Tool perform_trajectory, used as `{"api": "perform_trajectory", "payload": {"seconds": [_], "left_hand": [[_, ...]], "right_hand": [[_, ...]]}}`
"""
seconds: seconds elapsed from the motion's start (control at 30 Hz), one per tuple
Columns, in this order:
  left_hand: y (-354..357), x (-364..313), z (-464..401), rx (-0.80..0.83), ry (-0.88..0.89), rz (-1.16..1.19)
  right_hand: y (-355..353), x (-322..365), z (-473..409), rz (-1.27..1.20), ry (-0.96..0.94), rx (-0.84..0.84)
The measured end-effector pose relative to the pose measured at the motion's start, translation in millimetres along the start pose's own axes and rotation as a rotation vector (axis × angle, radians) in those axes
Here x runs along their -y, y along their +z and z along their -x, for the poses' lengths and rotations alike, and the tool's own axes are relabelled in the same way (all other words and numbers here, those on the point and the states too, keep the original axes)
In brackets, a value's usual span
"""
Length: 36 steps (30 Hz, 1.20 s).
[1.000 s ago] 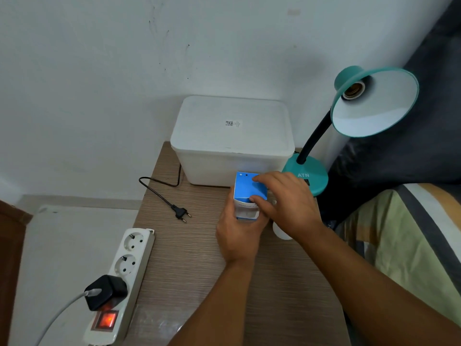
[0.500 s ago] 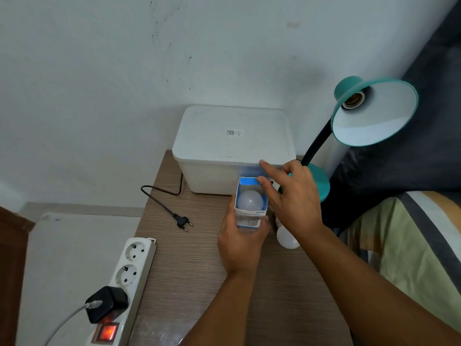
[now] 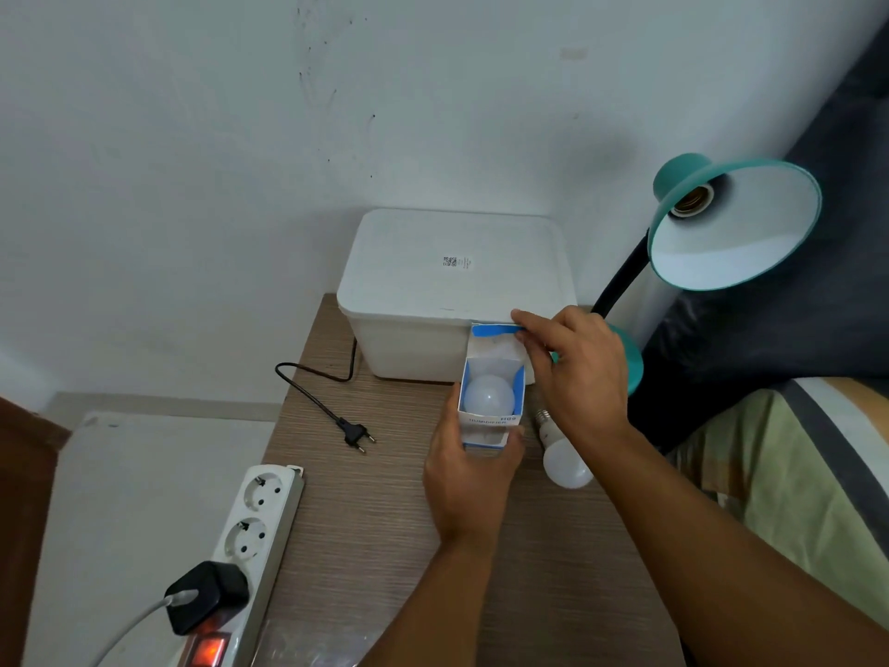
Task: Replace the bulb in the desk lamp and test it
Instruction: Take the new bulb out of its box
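1. At the centre of the surface (image 3: pixel 385 522), the left hand (image 3: pixel 469 479) is clamped around the small bulb box (image 3: pixel 488 426), keeping it upright.
2. A second ago the blue lid was shut; now the right hand (image 3: pixel 577 377) pinches the flap (image 3: pixel 495 330) and has folded it back toward twelve o'clock.
3. That exposes the new bulb (image 3: pixel 489 394), sitting dome-up inside the box, ready to be lifted out, I'd judge.
4. At three o'clock of the box another bulb (image 3: pixel 563 457) lies loose on its side.
5. At two o'clock the teal lamp (image 3: pixel 736 223) shows an empty socket (image 3: pixel 692 202), and its plug (image 3: pixel 356 433) at nine o'clock lies unplugged beside the power strip (image 3: pixel 260 517).
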<state>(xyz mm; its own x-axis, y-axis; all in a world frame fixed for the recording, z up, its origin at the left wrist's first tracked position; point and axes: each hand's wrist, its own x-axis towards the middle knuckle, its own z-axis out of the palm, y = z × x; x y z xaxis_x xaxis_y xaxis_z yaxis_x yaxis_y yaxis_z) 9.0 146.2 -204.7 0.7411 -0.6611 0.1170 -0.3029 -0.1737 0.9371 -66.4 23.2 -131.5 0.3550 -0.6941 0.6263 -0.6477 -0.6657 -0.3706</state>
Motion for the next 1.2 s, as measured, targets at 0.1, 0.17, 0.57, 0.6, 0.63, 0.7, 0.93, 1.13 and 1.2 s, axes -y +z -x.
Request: {"api": "perform_trajectory", "payload": {"seconds": [0.1,0.17,0.57,0.6,0.63,0.7,0.93,1.13,1.2], "left_hand": [[-0.5,-0.5,1.4,0.013,0.000,0.004],[-3.6,-0.7,2.8,0.045,0.003,0.012],[-39.4,-12.3,-37.0,0.272,0.287,-0.204],[-40.9,-13.5,-41.8,0.291,0.295,-0.217],[-42.2,-15.0,-46.3,0.312,0.301,-0.230],[-44.9,-18.8,-53.9,0.358,0.314,-0.264],[-44.6,-18.8,-67.0,0.442,0.350,-0.336],[-44.7,-17.0,-65.1,0.436,0.351,-0.272],[-43.9,-17.3,-62.9,0.419,0.356,-0.279]], "right_hand": [[-0.2,-1.5,-0.9,0.001,-0.010,-0.015],[-0.3,-1.2,-1.0,-0.020,0.004,-0.016],[-4.4,3.9,-0.6,-0.097,0.073,0.039],[-4.5,3.8,-0.7,-0.103,0.076,0.041],[-4.6,3.7,-0.8,-0.108,0.076,0.042],[-4.4,3.7,-1.0,-0.113,0.076,0.048],[-6.2,4.6,-1.4,-0.122,0.098,0.055],[-10.7,4.6,4.3,-0.196,0.106,0.090],[-16.4,8.3,12.3,-0.250,0.144,0.094]]}}
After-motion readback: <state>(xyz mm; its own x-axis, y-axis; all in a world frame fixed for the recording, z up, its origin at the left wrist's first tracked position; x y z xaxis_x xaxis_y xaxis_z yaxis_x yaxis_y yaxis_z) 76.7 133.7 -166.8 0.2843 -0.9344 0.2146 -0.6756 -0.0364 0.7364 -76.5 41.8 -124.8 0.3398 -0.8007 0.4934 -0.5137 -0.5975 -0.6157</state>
